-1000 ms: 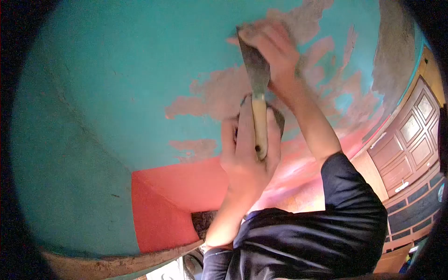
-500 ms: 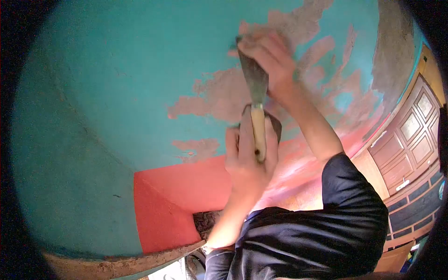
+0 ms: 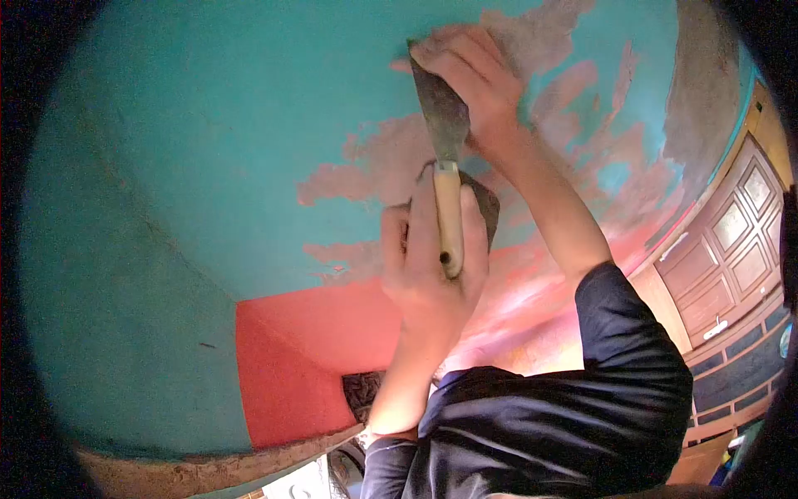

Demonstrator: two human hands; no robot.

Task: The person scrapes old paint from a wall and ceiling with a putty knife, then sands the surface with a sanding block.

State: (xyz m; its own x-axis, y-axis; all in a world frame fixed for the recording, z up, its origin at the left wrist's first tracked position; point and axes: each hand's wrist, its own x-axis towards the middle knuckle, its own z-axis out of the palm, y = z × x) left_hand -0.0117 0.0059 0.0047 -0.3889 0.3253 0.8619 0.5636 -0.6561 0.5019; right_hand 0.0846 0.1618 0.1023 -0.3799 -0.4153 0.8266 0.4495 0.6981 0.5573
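Observation:
My left hand point(image 3: 428, 249) is closed around the pale handle of a putty knife point(image 3: 449, 208), whose grey metal blade points up the wall. A dark flat piece point(image 3: 484, 195) sticks out beside the same hand, partly hidden by it; its kind I cannot make out. With bent fingers held together, my right hand point(image 3: 478, 79) grips the far end of the blade, its fingertips at the corner. Both hands are over the turquoise wall point(image 3: 224, 150), beside a patch of bare grey-brown plaster point(image 3: 395, 154) with ragged paint edges.
A red-painted recess point(image 3: 291, 366) lies below the turquoise paint, with a dark patterned opening point(image 3: 362, 395) in its corner. More bare plaster point(image 3: 553, 33) shows at the upper right. To the right stands a brown panelled door point(image 3: 719, 241) with a white handle.
The putty knife and both hands have shifted slightly up and left. The blade leans a little further left, and more of it shows beneath my right hand.

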